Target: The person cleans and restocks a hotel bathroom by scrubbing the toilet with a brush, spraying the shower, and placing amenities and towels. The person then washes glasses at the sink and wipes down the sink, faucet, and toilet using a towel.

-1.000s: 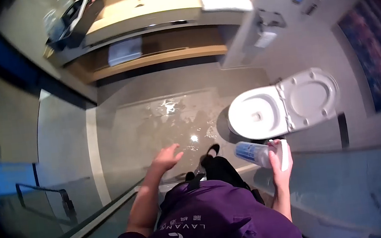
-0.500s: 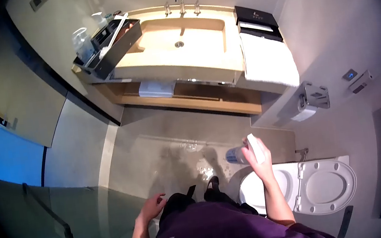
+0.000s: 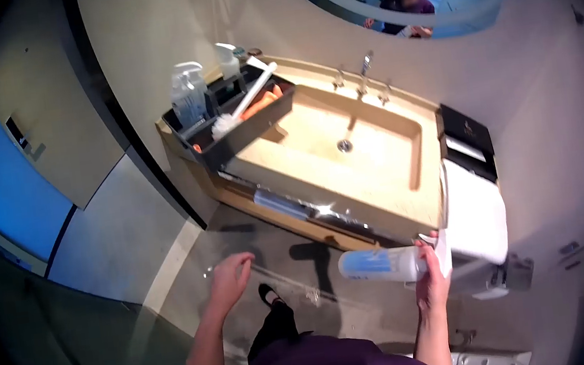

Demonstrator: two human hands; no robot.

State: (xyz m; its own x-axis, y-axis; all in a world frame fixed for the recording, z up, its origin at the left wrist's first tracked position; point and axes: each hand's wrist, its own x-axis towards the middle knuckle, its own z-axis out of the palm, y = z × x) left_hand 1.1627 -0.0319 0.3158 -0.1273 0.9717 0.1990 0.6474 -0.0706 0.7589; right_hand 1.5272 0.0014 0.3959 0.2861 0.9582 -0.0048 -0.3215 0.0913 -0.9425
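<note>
My right hand (image 3: 430, 271) is wrapped round the white head of a spray bottle (image 3: 379, 265). The bottle is clear with a blue label, lies nearly level and points left, in front of the sink counter. Empty and loosely bent, my left hand (image 3: 230, 281) hangs over the floor to the left, with the fingers not closed into a fist. Ahead of it, a dark caddy (image 3: 247, 143) stands on the counter's left end. It holds clear pump bottles (image 3: 188, 97), a white-handled toilet brush (image 3: 252, 92) and something orange (image 3: 264, 104).
A beige sink (image 3: 351, 131) with a chrome tap (image 3: 366, 71) fills the counter. To its right are a black box (image 3: 464, 132) and a white towel (image 3: 472, 211). A round mirror (image 3: 350, 0) hangs above. Part of the toilet (image 3: 493, 363) shows low right, and glass stands at left.
My view has turned and come closer to the counter. My right hand has raised the spray bottle from beside the toilet toward the sink, tipping it level. My left hand has moved forward.
</note>
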